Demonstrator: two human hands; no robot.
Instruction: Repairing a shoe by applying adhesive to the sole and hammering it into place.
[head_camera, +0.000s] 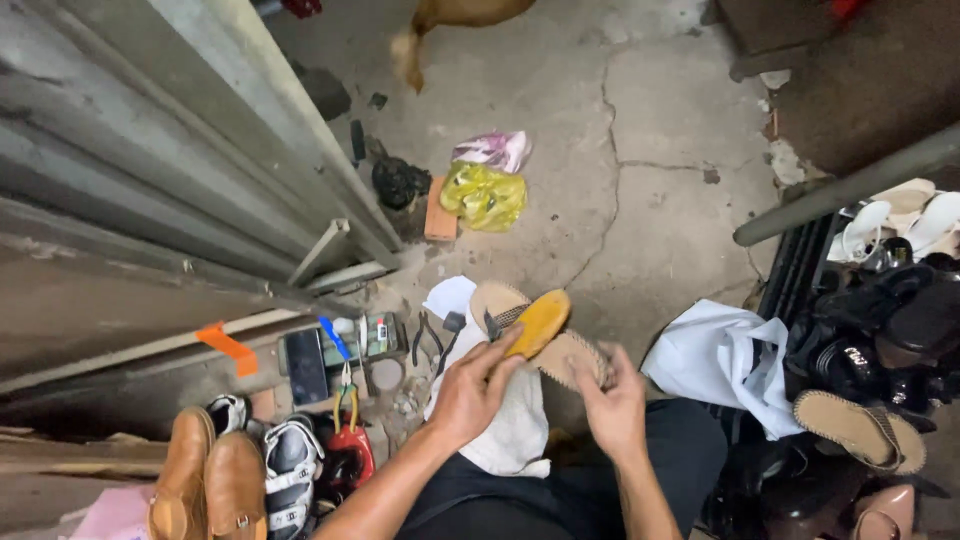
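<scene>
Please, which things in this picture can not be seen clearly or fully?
Head view only:
- Sandal: its heel end is hidden under the right hand.
- Yellow brush: its handle is hidden by the left hand.
- Brown animal: cut off by the top edge.
- Small tools by the wall: too small to tell their kind.
- Brown shoes: cut off by the bottom edge.

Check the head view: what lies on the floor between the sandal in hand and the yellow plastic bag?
Head view: mostly bare cracked concrete floor between the sandal and the yellow plastic bag. A white cloth edges in at the left, beside the sandal.
</scene>
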